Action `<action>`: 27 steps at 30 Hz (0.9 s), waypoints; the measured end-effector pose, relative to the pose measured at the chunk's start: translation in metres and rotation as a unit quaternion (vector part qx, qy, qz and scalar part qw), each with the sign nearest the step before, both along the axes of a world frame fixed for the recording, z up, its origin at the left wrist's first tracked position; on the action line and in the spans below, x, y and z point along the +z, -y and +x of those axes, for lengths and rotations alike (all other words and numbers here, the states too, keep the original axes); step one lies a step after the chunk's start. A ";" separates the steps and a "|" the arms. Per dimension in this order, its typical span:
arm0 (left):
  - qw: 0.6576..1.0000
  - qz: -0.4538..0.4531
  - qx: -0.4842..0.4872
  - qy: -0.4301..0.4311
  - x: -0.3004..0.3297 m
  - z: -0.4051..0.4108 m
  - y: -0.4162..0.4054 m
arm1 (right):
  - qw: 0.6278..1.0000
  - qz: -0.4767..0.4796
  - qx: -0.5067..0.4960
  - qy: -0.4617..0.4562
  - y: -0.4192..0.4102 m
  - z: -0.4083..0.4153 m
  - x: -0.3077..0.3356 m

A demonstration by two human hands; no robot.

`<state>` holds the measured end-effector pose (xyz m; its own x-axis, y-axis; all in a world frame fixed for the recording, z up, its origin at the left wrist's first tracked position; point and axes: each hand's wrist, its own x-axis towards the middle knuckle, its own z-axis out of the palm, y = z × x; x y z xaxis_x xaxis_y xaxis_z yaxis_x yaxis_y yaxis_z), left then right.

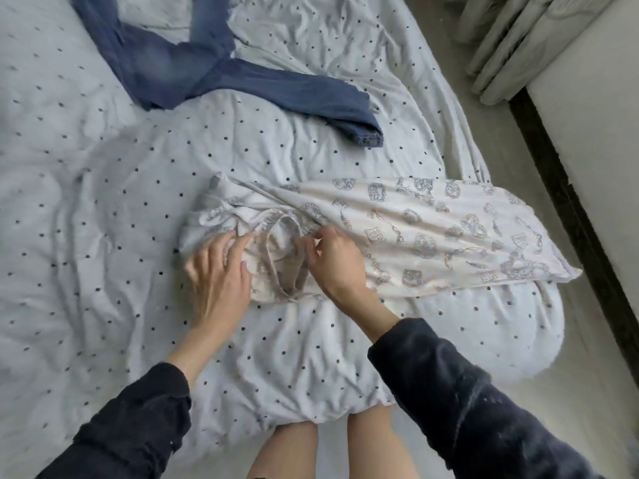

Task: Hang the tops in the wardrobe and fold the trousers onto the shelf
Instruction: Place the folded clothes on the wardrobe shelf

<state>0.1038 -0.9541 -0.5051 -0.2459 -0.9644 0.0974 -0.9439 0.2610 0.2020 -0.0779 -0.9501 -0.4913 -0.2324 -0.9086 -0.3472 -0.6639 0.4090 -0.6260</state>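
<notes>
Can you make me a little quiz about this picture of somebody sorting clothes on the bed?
1. True or false: the blue jeans are neatly folded.
2. Which hand pinches the printed garment: A left, B right?
3. What pattern covers the bed cover?

Key:
1. False, they lie spread out.
2. B: the right hand pinches it; the left hand rests on it, fingers fairly straight.
3. Small dark dots.

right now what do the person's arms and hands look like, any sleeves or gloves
Both arms wear long dark navy, fuzzy, fleece-like sleeves, the left sleeve and the right sleeve; the right one shows pale lint specks. The sleeves stop short of the wrists, leaving both bare. The left hand and right hand are bare too: no gloves, and no rings or watch that I can make out.
</notes>
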 end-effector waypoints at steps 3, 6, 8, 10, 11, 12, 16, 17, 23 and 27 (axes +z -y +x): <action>0.986 0.036 0.143 -0.079 -0.002 0.034 0.006 | 0.995 0.073 -0.057 0.036 0.000 0.029 -0.009; 0.922 0.166 0.259 -0.234 0.001 0.059 0.022 | 0.994 0.065 -0.088 -0.030 0.004 0.046 -0.008; 0.862 0.279 0.294 -0.304 0.005 0.065 0.033 | 0.986 0.006 -0.053 -0.160 0.007 0.055 -0.004; 0.848 0.316 0.296 -0.305 0.006 0.063 0.043 | 0.973 -0.124 -0.010 -0.196 0.010 0.064 0.002; 0.843 0.321 0.303 -0.308 0.005 0.063 0.048 | 0.966 -0.176 0.027 -0.189 0.009 0.069 0.003; 0.834 0.324 0.312 -0.320 0.006 0.062 0.051 | 0.963 -0.188 0.076 -0.180 0.008 0.075 0.002; 0.792 0.346 0.309 -0.397 0.017 0.056 0.058 | 0.976 0.036 0.152 -0.151 0.006 0.076 -0.013; 0.793 0.348 0.295 -0.404 0.023 0.052 0.058 | 0.976 0.076 0.159 -0.127 0.010 0.073 -0.017; 0.859 0.293 0.201 -0.369 0.065 0.002 0.056 | 0.935 0.115 -0.074 0.328 0.024 0.029 0.012; 0.927 0.239 0.096 -0.274 0.081 -0.070 0.052 | 0.825 0.119 -0.246 0.494 0.010 -0.039 0.034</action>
<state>0.0338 -1.0061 -0.4240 -0.1045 -0.9503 -0.2934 -0.6859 -0.1447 0.7131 -0.1166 -0.9599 -0.4574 -0.0501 -0.6666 -0.7437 0.4053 0.6670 -0.6252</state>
